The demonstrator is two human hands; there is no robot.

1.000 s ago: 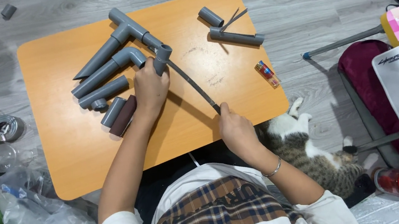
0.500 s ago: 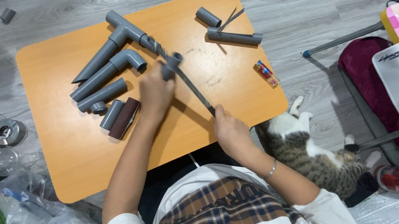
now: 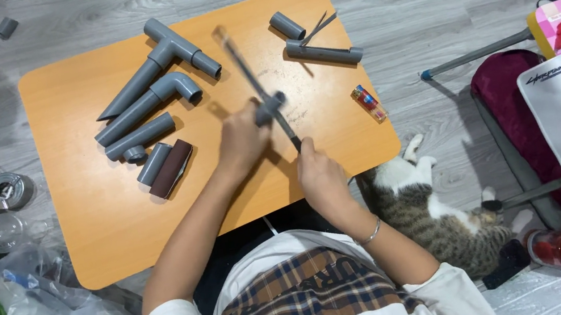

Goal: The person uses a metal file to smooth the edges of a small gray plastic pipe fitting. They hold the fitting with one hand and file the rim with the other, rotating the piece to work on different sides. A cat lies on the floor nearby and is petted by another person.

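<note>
My left hand (image 3: 242, 141) grips a short grey pipe fitting (image 3: 269, 106) above the middle of the orange table (image 3: 92, 220). A long thin dark rod-like tool (image 3: 251, 77) runs through or against the fitting; my right hand (image 3: 320, 177) holds its near end. The rod's far end is motion-blurred and points toward the table's back edge. A grey pipe tee assembly (image 3: 160, 57), an elbow pipe (image 3: 148, 103) and shorter grey pipe pieces (image 3: 139, 137) lie to the left of my left hand.
A dark brown block (image 3: 171, 168) lies by the short pipes. Two more grey pipe pieces (image 3: 324, 52) and a small red-and-yellow tube (image 3: 368, 103) sit at the table's right. A cat (image 3: 427, 213) lies on the floor beside my right arm. Plastic bags and jars crowd the left floor.
Both hands lifted the fitting and rod off the table and swung them. The rod's far end turned from pointing left toward the pipes to pointing up toward the back edge.
</note>
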